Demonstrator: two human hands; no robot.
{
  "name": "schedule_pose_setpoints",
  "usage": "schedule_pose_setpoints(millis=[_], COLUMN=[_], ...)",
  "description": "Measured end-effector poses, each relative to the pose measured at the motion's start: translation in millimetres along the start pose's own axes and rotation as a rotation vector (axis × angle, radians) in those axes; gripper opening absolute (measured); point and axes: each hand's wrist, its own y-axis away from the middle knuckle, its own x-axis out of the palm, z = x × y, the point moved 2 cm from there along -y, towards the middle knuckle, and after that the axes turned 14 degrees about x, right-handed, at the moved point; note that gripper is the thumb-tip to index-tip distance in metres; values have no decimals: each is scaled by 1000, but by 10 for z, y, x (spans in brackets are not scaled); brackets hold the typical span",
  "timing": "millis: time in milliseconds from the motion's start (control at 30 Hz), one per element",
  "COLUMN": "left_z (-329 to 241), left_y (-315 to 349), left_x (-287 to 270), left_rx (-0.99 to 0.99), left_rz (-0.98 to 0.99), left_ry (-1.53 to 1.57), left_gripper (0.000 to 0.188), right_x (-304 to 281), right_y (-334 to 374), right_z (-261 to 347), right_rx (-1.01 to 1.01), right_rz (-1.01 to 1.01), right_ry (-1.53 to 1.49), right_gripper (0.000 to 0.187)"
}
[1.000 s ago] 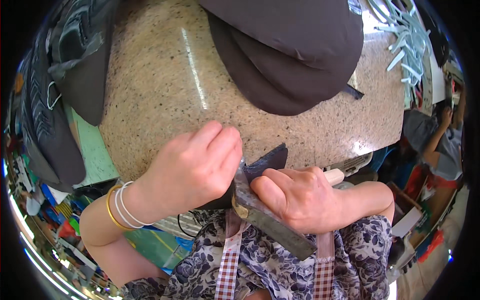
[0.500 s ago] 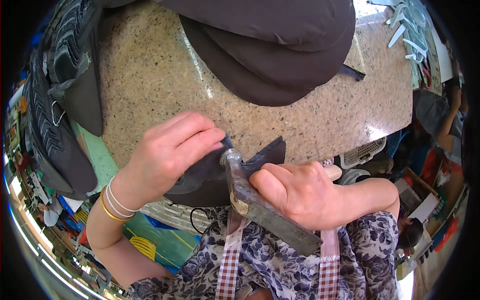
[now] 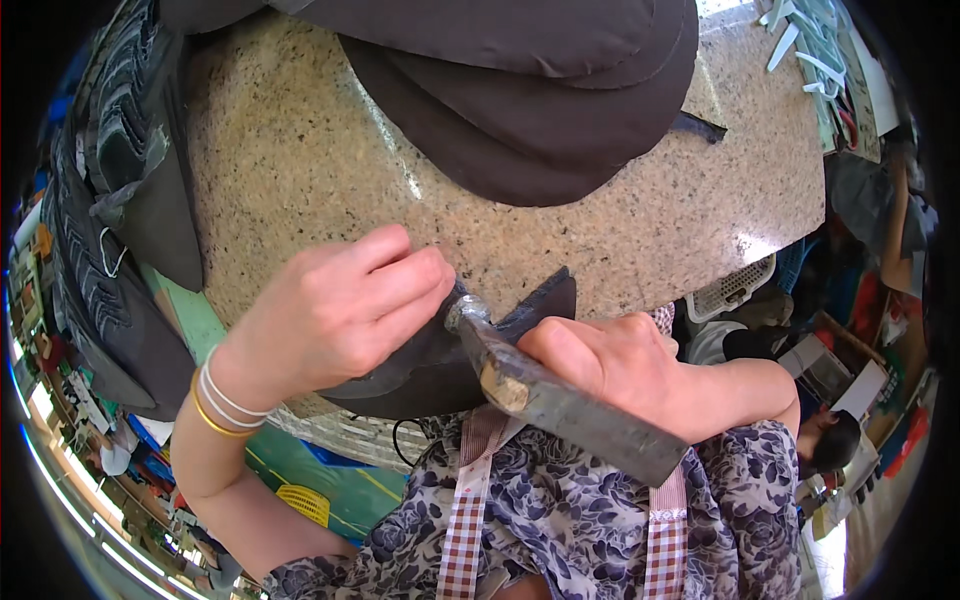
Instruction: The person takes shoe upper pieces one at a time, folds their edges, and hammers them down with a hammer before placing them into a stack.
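My right hand (image 3: 610, 365) is wrapped round the handle of a steel hammer (image 3: 600, 425), whose long flat end points toward my apron. The round face of the hammer head rests on or just over a dark brown, leather-like piece (image 3: 395, 392) at the near edge of the stone slab (image 3: 285, 150). My left hand (image 3: 350, 315) lies over the left part of this piece, fingers curled and pressed together near its notched upper edge. Those fingers hide what they pinch.
Large dark brown rounded pieces (image 3: 540, 120) lie layered on the far slab, a short dark strip (image 3: 698, 126) beside them. More dark pieces (image 3: 150, 215) hang in a row at left. Pale plastic strips (image 3: 825, 60) lie far right, above a white basket (image 3: 735, 290). Another person (image 3: 835, 440) is at right.
The hammer has turned, its long end swinging right and slightly up. My left hand has shifted a little to the right, its fingers curled tighter. The whole view has moved slightly.
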Motion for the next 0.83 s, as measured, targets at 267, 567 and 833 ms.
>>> schedule_pose_setpoints(millis=[267, 567, 833], left_z=[212, 283, 156], left_y=[122, 168, 68], left_x=[20, 120, 156], left_rx=[73, 187, 199], left_rz=[14, -171, -187], left_ry=[116, 194, 71], left_gripper=[19, 13, 19], right_x=[-172, -170, -310], right_y=[-12, -122, -9], right_z=[-7, 106, 69], right_rx=[57, 42, -11], right_rz=[-26, -193, -73], right_ry=[-133, 236, 264], right_gripper=[24, 21, 28])
